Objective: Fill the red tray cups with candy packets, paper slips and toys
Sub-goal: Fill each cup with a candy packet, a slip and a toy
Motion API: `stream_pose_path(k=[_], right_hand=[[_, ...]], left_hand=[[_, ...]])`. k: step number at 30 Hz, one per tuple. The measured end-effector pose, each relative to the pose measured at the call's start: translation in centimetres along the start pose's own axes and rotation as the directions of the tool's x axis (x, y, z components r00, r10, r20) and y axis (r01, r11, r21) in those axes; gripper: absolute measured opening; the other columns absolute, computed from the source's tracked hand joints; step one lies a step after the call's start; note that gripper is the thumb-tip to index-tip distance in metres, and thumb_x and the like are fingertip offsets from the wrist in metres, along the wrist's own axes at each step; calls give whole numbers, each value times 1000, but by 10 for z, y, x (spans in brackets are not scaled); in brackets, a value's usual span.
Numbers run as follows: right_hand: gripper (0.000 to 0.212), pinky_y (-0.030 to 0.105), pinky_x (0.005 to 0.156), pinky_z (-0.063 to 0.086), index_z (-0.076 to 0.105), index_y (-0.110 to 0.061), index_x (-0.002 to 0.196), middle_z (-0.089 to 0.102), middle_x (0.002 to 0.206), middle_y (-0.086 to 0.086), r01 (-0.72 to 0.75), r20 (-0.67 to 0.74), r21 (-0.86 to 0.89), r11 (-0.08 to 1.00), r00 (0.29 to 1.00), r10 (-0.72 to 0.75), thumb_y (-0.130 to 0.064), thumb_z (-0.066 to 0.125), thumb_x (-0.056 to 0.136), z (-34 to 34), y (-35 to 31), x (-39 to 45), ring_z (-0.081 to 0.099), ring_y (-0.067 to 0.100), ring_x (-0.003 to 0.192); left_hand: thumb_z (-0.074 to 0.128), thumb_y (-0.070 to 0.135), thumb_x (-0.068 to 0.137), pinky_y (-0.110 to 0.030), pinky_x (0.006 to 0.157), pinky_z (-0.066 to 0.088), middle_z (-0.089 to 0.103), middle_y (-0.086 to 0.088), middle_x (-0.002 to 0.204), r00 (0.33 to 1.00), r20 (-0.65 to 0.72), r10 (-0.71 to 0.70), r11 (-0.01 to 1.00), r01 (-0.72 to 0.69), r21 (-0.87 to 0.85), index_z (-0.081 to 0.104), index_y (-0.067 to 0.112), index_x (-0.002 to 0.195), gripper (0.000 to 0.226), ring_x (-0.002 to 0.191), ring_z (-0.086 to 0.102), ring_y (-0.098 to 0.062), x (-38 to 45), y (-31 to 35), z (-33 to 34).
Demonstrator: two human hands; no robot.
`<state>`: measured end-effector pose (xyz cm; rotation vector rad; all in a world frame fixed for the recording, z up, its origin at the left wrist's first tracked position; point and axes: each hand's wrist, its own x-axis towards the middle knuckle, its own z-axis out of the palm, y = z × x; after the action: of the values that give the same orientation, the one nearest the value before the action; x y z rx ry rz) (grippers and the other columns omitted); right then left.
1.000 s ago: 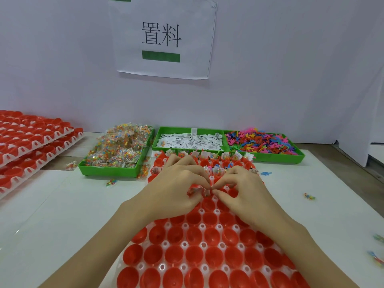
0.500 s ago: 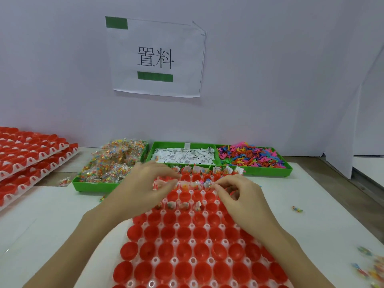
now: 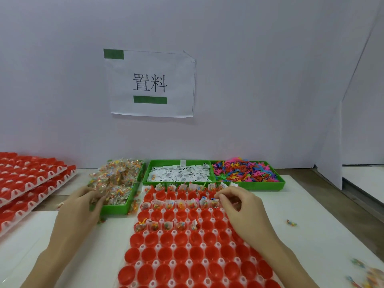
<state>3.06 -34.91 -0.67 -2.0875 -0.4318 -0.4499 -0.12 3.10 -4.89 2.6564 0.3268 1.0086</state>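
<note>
The candy packets (image 3: 116, 183) lie heaped in the green bin (image 3: 116, 208) just left of our red tray (image 3: 187, 246), and our left hand (image 3: 83, 204) is far the nearer, at the bin's near-left corner with its fingertips among the packets; whether it pinches one we cannot tell. Our right hand (image 3: 234, 204) hovers over the tray's right side by the second filled row, fingers loosely curled, perhaps pinching something small. Half a second ago both hands worked together over the cups; since then the left has swung out to the bin.
</note>
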Motion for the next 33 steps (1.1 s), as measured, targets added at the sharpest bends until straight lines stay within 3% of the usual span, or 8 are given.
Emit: stream_pose_path(k=[6, 11, 13, 15, 18, 21, 25, 33], right_hand=[[22, 8, 69, 46, 75, -31, 86, 72, 87, -19, -33, -20, -2, 999, 999, 33, -14, 65, 97, -3, 2, 2, 64, -2, 84], [22, 8, 69, 46, 75, -32, 87, 72, 86, -20, -39, -17, -9, 999, 999, 39, -15, 65, 97, -2, 3, 3, 64, -3, 85], [22, 8, 69, 45, 75, -32, 87, 72, 85, -20, -41, -21, -7, 999, 999, 41, -15, 65, 97, -2, 2, 3, 64, -3, 84], [22, 8, 69, 46, 75, -32, 86, 72, 85, -20, -41, -23, -5, 999, 999, 41, -15, 65, 97, -2, 2, 3, 64, -3, 84], [23, 9, 69, 47, 75, -32, 86, 72, 82, -19, -49, -22, 5, 999, 999, 49, -14, 65, 97, -3, 3, 3, 65, -1, 81], [24, 10, 67, 47, 74, -33, 86, 70, 80, -22, -62, -12, 12, 998, 998, 62, -14, 65, 97, -4, 3, 3, 66, 0, 80], [23, 11, 68, 49, 74, -34, 86, 70, 80, -25, -68, 0, -9, 998, 998, 68, -17, 64, 98, -3, 5, 4, 66, 1, 78], [27, 13, 71, 52, 72, -37, 85, 72, 79, -21, -71, 5, -32, 997, 997, 71, -15, 64, 98, -4, 7, 5, 68, 0, 81]], left_hand=[[86, 9, 79, -37, 48, 51, 78, -9, 92, 989, -86, 119, 976, -100, 192, 79, 10, 83, 8, 58, 68, -36, -6, 6, -4], [60, 30, 93, -48, 65, 53, 79, -11, 93, 926, -274, 258, 944, -182, 275, 80, 6, 84, 33, 80, 64, -39, -3, 13, -14], [60, 29, 94, -45, 69, 52, 76, -10, 88, 920, -313, 235, 967, -190, 169, 76, 5, 83, 31, 80, 61, -35, -4, 24, -21], [67, 19, 94, -30, 67, 48, 69, 0, 78, 939, -311, 148, 982, -177, -68, 64, 13, 83, 13, 71, 62, -20, -7, 43, -29], [70, -3, 86, -11, 65, 44, 66, 10, 71, 975, -223, 11, 923, -95, -372, 52, 24, 81, 33, 70, 66, -5, -15, 70, -30], [73, -3, 85, -15, 58, 50, 66, 3, 60, 983, -183, 0, 861, -93, -499, 50, 25, 78, 37, 56, 66, -2, -25, 88, -20], [78, 0, 84, -20, 55, 50, 69, 3, 67, 996, -89, 11, 827, -59, -558, 50, 24, 77, 38, 52, 66, -6, -34, 96, -7], [70, -7, 88, -22, 63, 49, 61, 9, 70, 984, -138, 116, 866, -168, -470, 57, 25, 103, 38, 72, 63, -6, -32, 99, -6]])
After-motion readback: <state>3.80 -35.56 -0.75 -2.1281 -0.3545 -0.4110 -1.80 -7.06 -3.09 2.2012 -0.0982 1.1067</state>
